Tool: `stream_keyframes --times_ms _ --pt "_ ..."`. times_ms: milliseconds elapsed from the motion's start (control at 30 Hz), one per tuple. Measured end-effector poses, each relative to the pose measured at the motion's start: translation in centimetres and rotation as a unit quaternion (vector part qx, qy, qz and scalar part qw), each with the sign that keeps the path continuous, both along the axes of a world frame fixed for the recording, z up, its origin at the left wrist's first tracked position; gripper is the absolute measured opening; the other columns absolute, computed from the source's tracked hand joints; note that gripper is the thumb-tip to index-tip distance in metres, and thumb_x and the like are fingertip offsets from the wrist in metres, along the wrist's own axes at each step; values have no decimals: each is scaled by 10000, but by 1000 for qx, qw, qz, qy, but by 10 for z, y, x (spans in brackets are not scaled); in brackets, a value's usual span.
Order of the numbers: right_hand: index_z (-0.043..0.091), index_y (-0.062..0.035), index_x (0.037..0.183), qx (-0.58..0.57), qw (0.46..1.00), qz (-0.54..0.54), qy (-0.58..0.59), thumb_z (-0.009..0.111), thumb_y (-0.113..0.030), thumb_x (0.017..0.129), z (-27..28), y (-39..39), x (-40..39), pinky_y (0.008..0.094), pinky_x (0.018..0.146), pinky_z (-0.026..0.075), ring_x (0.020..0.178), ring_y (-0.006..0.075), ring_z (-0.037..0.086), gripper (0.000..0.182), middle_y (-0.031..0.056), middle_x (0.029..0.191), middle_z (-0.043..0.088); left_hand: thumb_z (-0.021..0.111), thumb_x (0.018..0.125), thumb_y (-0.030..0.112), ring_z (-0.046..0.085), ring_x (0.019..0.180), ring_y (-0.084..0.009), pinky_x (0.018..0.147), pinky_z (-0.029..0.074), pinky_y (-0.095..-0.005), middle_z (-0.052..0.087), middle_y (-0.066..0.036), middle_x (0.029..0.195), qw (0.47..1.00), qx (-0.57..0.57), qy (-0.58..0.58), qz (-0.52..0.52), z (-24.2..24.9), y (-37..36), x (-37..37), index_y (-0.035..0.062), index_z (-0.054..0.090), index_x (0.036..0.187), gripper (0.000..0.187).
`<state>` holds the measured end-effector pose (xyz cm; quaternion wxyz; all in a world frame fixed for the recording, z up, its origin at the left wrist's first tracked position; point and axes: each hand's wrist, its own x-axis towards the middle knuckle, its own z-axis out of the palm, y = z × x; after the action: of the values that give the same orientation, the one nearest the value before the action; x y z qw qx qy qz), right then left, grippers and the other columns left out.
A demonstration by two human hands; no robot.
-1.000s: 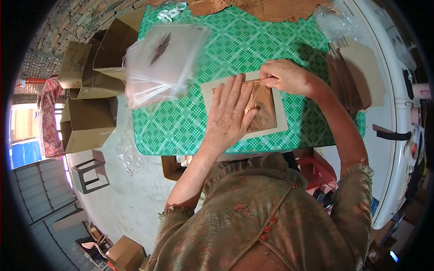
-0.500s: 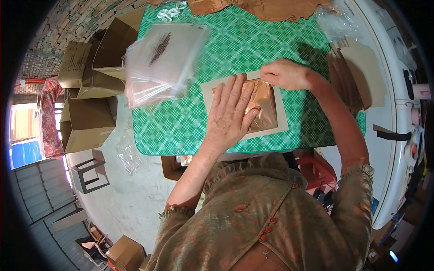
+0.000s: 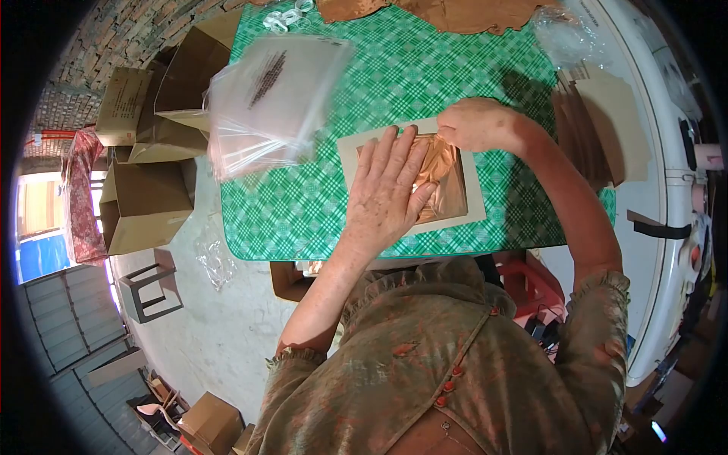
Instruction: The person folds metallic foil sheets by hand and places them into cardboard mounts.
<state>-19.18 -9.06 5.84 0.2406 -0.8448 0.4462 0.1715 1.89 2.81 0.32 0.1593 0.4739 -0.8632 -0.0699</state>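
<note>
A shiny copper-coloured sheet [image 3: 447, 193] lies on a cream cardboard piece [image 3: 476, 199] near the front edge of the table. My left hand [image 3: 385, 182] rests flat on the sheet's left part, fingers stretched out and slightly spread, covering much of it. At the top right corner, my right hand [image 3: 476, 123] is closed, with its fingertips pinching the sheet's corner. Creases run through the sheet beside these fingertips. The fingertips' exact grip is partly hidden.
Clear plastic bags [image 3: 277, 98] lie stacked on the green checked tablecloth [image 3: 387, 68] at left. Brown and cream sheets [image 3: 599, 125] are piled at right. Copper-coloured material [image 3: 470, 14] and crumpled plastic [image 3: 569, 38] lie at the back. Open cardboard boxes [image 3: 148, 201] stand left of the table.
The copper-coloured sheet is more creased and pulled up near its top right corner. My right hand has shifted very slightly; my left hand stays flat in place.
</note>
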Motion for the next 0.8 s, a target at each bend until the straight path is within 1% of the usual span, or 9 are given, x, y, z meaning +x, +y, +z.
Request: stream_keyframes --times_ms 100,200,300,367,433,500,600,700,800 --pt "695 3 915 -24 1000 -13 1 489 -231 965 -6 5 -1 502 783 534 850 425 678 316 222 884 701 479 1061 473 274 1541 -344 1264 200 -531 343 -104 1656 1000 0 1 0 0 0 0 97 422 1562 629" --pt "699 -4 912 -63 998 -7 1 504 -258 950 -10 8 0 511 790 534 854 421 683 322 218 882 703 494 1056 465 282 1538 -346 1262 205 -532 355 -110 1649 1000 6 8 0 1 0 0 100 429 1559 625" --pt "692 -10 897 -64 997 -31 32 514 -313 946 -5 10 5 518 792 527 873 412 687 356 198 888 712 510 1050 455 295 1531 -349 1256 212 -535 376 -117 1636 1000 6 9 0 2 0 -1 95 438 1553 622" --pt "676 -25 898 -163 981 11 -104 558 -304 940 -17 16 -21 501 774 527 862 399 676 306 171 879 702 514 1048 454 306 1524 -351 1251 219 -536 388 -120 1628 1000 9 12 2 4 -1 -2 92 445 1549 621" --pt "641 -49 892 -230 957 -18 -174 599 -257 924 -18 24 -26 475 778 529 861 368 656 215 139 870 660 517 1046 453 316 1517 -354 1246 224 -537 399 -124 1620 1000 5 11 2 5 -1 -2 88 453 1543 619" --pt "590 -80 880 -267 940 -118 -179 636 -173 897 -17 33 -21 439 806 534 871 321 627 105 102 860 589 519 1045 453 326 1510 -357 1243 229 -537 411 -126 1611 1000 -4 4 2 3 0 -2 84 463 1535 616" --pt "597 -69 890 -348 894 -84 -270 632 -96 870 -19 50 -18 430 858 524 915 310 598 49 92 887 580 516 1046 456 325 1511 -357 1242 231 -531 415 -131 1608 1000 -1 11 2 6 0 -2 82 472 1529 613" --pt "620 -48 923 -337 893 -31 -298 640 -73 853 -26 63 -13 422 886 516 983 311 592 77 94 953 589 513 1047 456 319 1515 -357 1243 229 -527 409 -133 1612 1000 0 19 2 5 -1 -3 80 471 1529 613" --pt "644 -42 987 -308 901 -22 -305 631 -43 859 -29 62 -5 413 910 511 1040 314 577 129 96 1009 590 514 1047 455 316 1519 -357 1244 227 -523 400 -130 1620 1000 0 16 2 6 0 -3 82 471 1530 613"
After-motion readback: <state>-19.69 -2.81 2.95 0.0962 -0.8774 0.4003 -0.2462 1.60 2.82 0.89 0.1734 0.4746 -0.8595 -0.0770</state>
